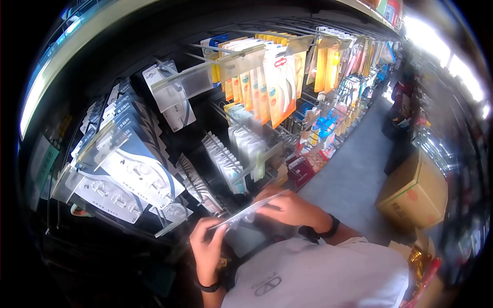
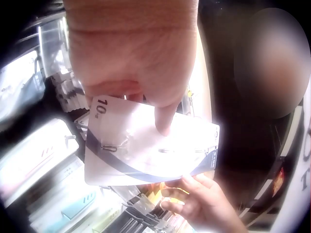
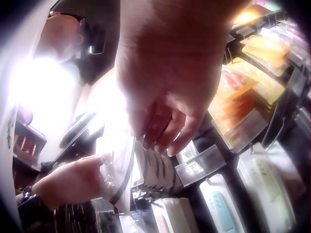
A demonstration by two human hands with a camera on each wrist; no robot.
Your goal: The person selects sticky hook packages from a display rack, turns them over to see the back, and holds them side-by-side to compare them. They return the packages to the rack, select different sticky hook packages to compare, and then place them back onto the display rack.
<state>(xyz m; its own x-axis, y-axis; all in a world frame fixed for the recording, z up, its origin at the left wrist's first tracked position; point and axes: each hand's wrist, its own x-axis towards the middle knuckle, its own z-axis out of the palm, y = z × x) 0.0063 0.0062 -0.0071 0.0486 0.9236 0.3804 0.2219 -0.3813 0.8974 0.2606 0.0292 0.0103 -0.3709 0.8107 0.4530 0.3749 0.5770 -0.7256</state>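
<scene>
A flat white and blue hook pack (image 2: 141, 141), with clear hooks under plastic and "10" printed in a corner, is held between both hands in front of the shirt. My left hand (image 1: 207, 251) pinches one end, its thumb lying across the front in the left wrist view. At the other end my right hand (image 1: 290, 209) grips the pack's edge, thumb at the border in the left wrist view. In the head view the pack (image 1: 246, 211) shows nearly edge-on, tilted up to the right. Matching hook packs (image 1: 138, 172) hang on the rack at left.
Orange and white packs (image 1: 282, 84) hang from upper pegs behind clear label holders (image 1: 185, 84). White packs (image 1: 226, 161) hang lower, close ahead of the hands. A cardboard box (image 1: 413, 192) stands on the grey aisle floor (image 1: 349, 177) at right.
</scene>
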